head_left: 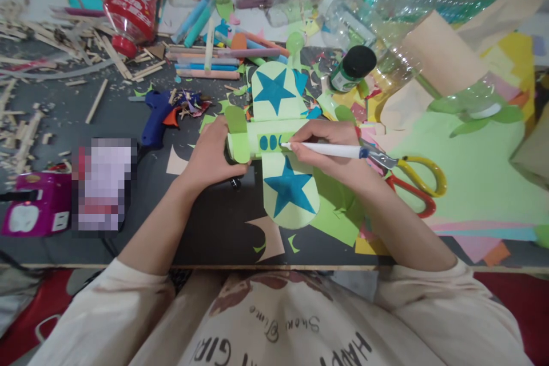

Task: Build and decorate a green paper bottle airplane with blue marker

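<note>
A light green paper airplane (pixel 253 131) lies on the dark table in front of me, with a blue star on each rounded wing. Blue ovals are drawn in a row along its tube body. My left hand (pixel 213 151) is wrapped round the tail end, beside the brighter green tail pieces. In my right hand (pixel 323 140) is a white marker (pixel 337 150) with a blue end. Its tip touches the body at the last oval, which is only partly visible. Beneath my right forearm lies a pair of scissors (pixel 418 180) with yellow and red handles.
Left of the airplane is a blue glue gun (pixel 156 117), with wood sticks and a purple box (pixel 38 203) farther left. Markers (pixel 208 66), a red-labelled bottle (pixel 132 6) and a dark-capped jar (pixel 353 68) stand or lie behind. Green paper (pixel 480 171) covers the right side.
</note>
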A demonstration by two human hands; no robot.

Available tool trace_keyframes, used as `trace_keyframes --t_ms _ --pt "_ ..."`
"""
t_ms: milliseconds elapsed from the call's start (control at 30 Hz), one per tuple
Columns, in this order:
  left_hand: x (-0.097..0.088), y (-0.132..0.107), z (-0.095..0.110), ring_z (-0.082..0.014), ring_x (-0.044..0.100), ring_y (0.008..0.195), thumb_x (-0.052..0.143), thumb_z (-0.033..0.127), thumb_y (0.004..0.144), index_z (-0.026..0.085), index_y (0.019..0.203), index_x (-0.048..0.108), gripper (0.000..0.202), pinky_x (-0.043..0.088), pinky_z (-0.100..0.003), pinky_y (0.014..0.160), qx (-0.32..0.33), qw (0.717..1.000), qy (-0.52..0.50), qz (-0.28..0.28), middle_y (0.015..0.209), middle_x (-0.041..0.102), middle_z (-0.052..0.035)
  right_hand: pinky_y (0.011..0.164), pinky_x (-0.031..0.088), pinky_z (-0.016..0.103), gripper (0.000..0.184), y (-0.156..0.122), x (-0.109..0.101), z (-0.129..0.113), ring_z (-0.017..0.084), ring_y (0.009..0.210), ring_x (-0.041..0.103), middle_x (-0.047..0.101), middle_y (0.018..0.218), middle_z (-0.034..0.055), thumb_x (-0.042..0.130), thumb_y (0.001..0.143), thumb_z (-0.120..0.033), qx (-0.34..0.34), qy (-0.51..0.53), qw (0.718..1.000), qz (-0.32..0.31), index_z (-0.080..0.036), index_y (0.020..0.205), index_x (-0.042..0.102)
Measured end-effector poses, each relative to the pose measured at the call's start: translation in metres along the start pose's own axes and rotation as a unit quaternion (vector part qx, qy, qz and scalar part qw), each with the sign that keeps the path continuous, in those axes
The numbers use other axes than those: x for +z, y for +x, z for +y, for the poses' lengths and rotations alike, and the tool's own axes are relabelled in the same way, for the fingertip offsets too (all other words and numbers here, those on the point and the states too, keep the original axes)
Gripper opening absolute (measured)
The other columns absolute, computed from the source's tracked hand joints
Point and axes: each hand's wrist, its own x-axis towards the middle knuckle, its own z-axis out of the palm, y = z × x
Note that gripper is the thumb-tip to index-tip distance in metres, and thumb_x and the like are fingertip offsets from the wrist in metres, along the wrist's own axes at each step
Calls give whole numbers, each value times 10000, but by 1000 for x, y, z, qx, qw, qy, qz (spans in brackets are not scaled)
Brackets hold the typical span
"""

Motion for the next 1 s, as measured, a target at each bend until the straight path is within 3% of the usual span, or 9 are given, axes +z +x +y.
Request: trace_keyframes --t_ms 300,533,767,1000 --pt "-2 0 1 -351 584 1202 697 313 685 240 1242 490 599 495 -508 994 11 1000 -7 2 1270 612 -120 535 385 263 211 2 -5 -3 129 562 537 624 605 -2 625 813 -251 18 1 999 -38 -201 618 563" --pt "-2 1 0 -340 597 1180 671 332 709 243 1259 507 581 514 -500 970 6 1000 -4 -1 1258 617 -104 568 412 257 178 2 -2 8 118 624 550 634 687 -7 660 843 -312 35 50 998 28 -200 718 601" --pt "0 1 -1 -355 602 1148 700 355 676 209 1197 527 568 511 -485 945 0 1000 -2 0 1211 623 -113 549 408 254 123 1 2 6 116 602 544 639 686 -14 633 860 -241 12 45 998 31 -212 742 611" --pt "1 1 -4 -352 603 1143 724 337 679 225 1219 519 589 504 -478 941 9 1000 -9 5 1211 617 -112 533 368 246 176 1 1 4 94 558 476 566 622 -39 606 822 -183 -4 27 999 39 -210 665 530"
